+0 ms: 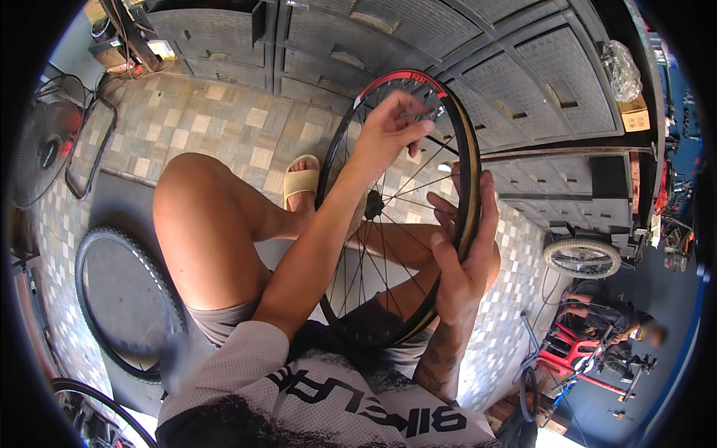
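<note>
A bicycle wheel (460, 246) with a black rim, thin spokes and a red decal stands tilted between my legs, with no tyre showing on it. My right hand (463, 280) grips the wheel's right side, its fingers and thumb wrapped about the rim. My left hand (388, 134) is at the far part of the wheel, in front of the spokes. Its fingers are curled toward the thumb and partly blurred. Something small and dark greenish shows by the fingertips, too unclear to name. The wheel hub (374, 204) sits beside my left forearm.
A knobby tyre (84, 287) lies on a dark mat at the left, below a floor fan (48, 153). Grey drawer cabinets (321, 41) line the far side. At the right are another wheel (582, 257), a red chair (565, 348) and a seated person.
</note>
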A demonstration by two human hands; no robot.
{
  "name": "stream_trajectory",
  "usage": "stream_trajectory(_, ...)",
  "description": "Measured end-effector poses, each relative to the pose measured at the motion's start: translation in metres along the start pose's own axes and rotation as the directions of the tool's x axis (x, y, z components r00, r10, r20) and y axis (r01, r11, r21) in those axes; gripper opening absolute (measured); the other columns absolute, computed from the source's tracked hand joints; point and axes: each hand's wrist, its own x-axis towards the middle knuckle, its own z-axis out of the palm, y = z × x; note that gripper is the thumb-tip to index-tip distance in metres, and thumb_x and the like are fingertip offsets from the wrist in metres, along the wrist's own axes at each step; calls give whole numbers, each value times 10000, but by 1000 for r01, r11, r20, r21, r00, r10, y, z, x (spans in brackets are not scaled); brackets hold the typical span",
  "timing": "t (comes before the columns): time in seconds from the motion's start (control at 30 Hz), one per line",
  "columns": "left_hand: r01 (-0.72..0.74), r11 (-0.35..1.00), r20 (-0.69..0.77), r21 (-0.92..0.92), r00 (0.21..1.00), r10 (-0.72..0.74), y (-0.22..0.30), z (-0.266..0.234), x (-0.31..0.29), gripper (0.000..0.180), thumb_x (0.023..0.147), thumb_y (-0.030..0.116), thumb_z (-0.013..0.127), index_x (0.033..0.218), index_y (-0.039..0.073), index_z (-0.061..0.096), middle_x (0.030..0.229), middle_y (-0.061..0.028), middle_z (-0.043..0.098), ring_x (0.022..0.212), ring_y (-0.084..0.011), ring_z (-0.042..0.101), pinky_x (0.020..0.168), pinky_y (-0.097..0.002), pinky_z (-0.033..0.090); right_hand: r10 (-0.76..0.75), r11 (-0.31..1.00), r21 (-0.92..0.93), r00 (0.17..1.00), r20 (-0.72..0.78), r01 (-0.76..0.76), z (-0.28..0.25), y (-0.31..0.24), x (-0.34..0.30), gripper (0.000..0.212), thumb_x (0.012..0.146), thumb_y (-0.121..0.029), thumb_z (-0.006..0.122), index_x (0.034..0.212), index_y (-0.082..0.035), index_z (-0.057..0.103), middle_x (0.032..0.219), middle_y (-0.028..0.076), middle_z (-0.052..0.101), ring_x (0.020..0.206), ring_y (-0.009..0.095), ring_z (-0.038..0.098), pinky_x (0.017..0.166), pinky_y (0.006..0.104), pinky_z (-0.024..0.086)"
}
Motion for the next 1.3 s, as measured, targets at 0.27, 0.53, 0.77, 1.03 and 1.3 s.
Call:
stream_trajectory(0.27,168,966,-38,-198,983,-179,-4,2,4,300,962,45,768,1163,29,546,1109,-72,734,765,-59,613,515,-241,436,-27,999,-33,1000,12,28,-1,-1,3,925,841,116,492,1692,2,149,1638,252,379,1319,310,576,1123,395,453)
stream_trajectory(0.53,22,988,-14,152,1000,-20,-4,4,4,289,941,70,804,1111,25,574,1035,-66,685,721,-69,575,569,-263,459,-11,1000,4,1000,1,11,-1,0,2,918,846,122,485,1693,-1,153,1632,247,386,1321,306,572,1102,379,463)
stream_trajectory(0.77,-60,955,-70,292,994,83,-5,4,3,306,957,101,794,1183,40,597,851,-32,657,685,-79,578,549,-273,446,-25,1000,-11,1000,11,25,0,1,2,922,845,123,492,1693,-3,154,1632,245,385,1321,301,567,1105,383,459)
stream_trajectory(1.03,76,995,24,58,997,-78,-4,0,4,287,985,50,741,1226,43,585,912,-47,671,690,-80,594,583,-266,487,-24,1000,1,1000,2,24,-1,2,2,933,832,116,495,1692,-1,154,1630,249,391,1324,302,567,1120,394,453)
stream_trajectory(1.3,156,986,30,66,987,-158,3,1,3,275,979,42,747,1190,37,572,998,-64,706,765,-75,626,591,-255,478,-8,1000,-1,1000,-5,8,-2,1,2,936,829,108,498,1691,6,149,1631,253,389,1319,307,573,1128,404,451)
